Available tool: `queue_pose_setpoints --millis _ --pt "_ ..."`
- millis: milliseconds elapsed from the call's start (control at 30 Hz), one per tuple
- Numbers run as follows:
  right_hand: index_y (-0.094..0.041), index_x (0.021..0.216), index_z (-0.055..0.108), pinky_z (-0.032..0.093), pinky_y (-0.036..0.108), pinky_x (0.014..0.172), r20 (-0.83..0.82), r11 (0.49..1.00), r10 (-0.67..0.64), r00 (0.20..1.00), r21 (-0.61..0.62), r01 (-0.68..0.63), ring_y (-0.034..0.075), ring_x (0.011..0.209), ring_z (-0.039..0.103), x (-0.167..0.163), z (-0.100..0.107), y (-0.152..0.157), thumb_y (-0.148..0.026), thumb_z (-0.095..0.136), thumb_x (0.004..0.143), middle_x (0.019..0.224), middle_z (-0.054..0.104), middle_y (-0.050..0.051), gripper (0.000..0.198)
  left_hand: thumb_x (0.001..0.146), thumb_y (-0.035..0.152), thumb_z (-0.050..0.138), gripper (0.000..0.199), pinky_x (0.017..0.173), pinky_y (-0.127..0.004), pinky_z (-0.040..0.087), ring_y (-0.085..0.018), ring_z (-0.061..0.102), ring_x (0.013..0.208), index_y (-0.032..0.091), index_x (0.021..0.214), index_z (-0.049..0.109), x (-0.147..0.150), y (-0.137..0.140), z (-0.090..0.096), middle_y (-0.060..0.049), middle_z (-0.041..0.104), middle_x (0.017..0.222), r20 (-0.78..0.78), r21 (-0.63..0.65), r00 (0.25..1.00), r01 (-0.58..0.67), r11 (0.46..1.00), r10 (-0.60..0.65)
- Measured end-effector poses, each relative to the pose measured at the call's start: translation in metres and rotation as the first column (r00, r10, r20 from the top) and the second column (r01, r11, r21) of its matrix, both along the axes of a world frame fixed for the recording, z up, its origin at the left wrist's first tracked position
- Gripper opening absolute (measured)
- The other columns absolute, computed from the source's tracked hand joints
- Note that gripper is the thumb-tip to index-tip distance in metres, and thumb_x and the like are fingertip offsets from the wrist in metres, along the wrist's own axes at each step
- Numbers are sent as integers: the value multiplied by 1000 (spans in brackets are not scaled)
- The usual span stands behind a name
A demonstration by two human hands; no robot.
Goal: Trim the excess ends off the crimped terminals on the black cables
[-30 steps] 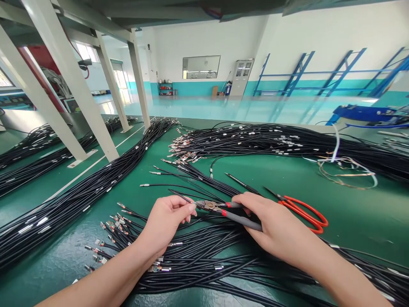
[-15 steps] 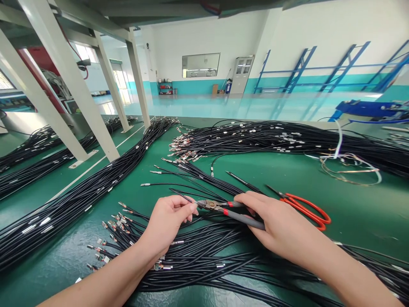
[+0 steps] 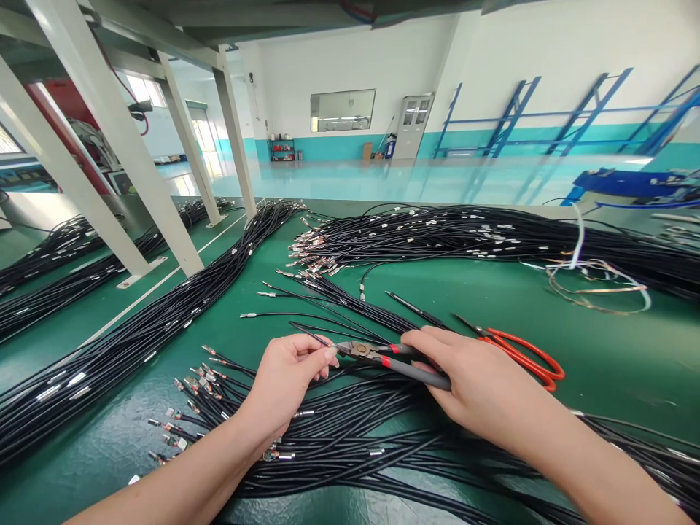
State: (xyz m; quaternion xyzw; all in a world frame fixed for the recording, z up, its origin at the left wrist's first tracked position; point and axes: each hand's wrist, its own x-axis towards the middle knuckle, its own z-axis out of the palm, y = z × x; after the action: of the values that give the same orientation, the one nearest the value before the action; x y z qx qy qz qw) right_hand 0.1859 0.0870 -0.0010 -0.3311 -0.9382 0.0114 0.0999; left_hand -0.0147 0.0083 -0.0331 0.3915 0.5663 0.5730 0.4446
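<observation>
Between thumb and fingers, my left hand [image 3: 298, 372] pinches a thin black cable [image 3: 307, 332] close to its end. My right hand [image 3: 459, 364] is wrapped round the grey and red handles of a pair of pliers [image 3: 362, 351]. The jaws of the pliers meet the cable end right at my left fingertips; the exact contact is too small to make out. Beneath both hands lies a bundle of black cables [image 3: 350, 415], its metal-tipped ends fanned out to the left. A few single cables with metal ends stretch out just beyond my left hand.
Orange-handled scissors [image 3: 522, 355] and a slim dark pen-like tool [image 3: 415, 308] lie beyond my right hand. A large cable bundle [image 3: 437, 232] crosses the back of the green table [image 3: 612, 364]. Another bundle [image 3: 164, 317] runs along the left, near white frame posts [image 3: 117, 131]. Loose ties [image 3: 596, 288] lie at the right.
My right hand's fingers and the plier handles have shifted very slightly. The left hand, the cable and the jaws stay in practically the same place.
</observation>
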Motion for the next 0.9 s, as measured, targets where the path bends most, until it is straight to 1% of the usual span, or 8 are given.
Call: queue_pose_setpoints --millis 100,200,367,467,567,633,767,900 --pt "-24 87 54 41 25 53 4 1000 -9 1000 18 9 17 65 58 0 1 -1 -10 45 70 80 61 1 24 67 23 62 11 51 -21 36 -9 46 53 13 63 63 0 0 0 -3 61 64 -5 7 1000 7 1000 -7" --pt "-23 88 54 42 25 55 -28 1000 -13 1000 14 13 17 68 58 0 -1 1 -12 44 71 82 61 2 23 68 23 62 11 51 -20 36 -8 46 53 13 62 63 0 0 0 -3 61 65 -13 21 1000 10 1000 -9" --pt "-24 109 46 44 35 75 -107 1000 -6 994 5 7 22 91 53 -2 -8 4 -12 45 73 99 55 6 38 69 21 61 11 52 -20 37 -7 46 52 13 62 62 -1 1 0 -3 61 66 -16 18 1000 11 1000 -10" --pt "-25 116 39 42 37 81 -237 998 -8 972 -57 -5 22 95 50 -8 -10 -2 -16 45 77 104 51 7 41 69 21 61 11 52 -20 37 -7 46 53 13 62 62 -1 0 0 -3 61 66 -17 22 1000 14 1000 -14" --pt "-24 115 34 43 34 79 -373 987 -71 925 -161 11 20 92 51 -15 -8 -11 -19 46 77 106 49 7 39 69 22 61 13 52 -20 38 -7 46 53 12 61 62 0 -1 0 -3 61 67 -13 33 1000 26 999 -26" --pt "-23 110 36 44 33 77 -356 981 -62 933 -195 -10 19 90 51 -16 -6 -15 -14 46 74 103 50 6 38 69 22 61 12 52 -20 38 -8 46 53 13 62 62 1 -1 1 -2 60 65 -6 31 999 36 999 -36" --pt "-22 98 45 40 34 80 -228 988 12 974 -145 -46 20 91 48 -15 -7 -15 0 42 65 96 51 4 40 68 19 61 9 51 -20 36 -8 46 52 13 63 63 2 -2 3 -1 59 60 -9 9 999 33 999 -33" --pt "-21 93 44 41 32 75 -197 992 -2 980 -127 -24 19 84 48 -14 -9 -11 1 42 64 91 53 4 37 68 20 61 9 51 -20 36 -8 46 52 13 65 64 2 -1 3 -1 59 62 -13 6 1000 26 1000 -26"
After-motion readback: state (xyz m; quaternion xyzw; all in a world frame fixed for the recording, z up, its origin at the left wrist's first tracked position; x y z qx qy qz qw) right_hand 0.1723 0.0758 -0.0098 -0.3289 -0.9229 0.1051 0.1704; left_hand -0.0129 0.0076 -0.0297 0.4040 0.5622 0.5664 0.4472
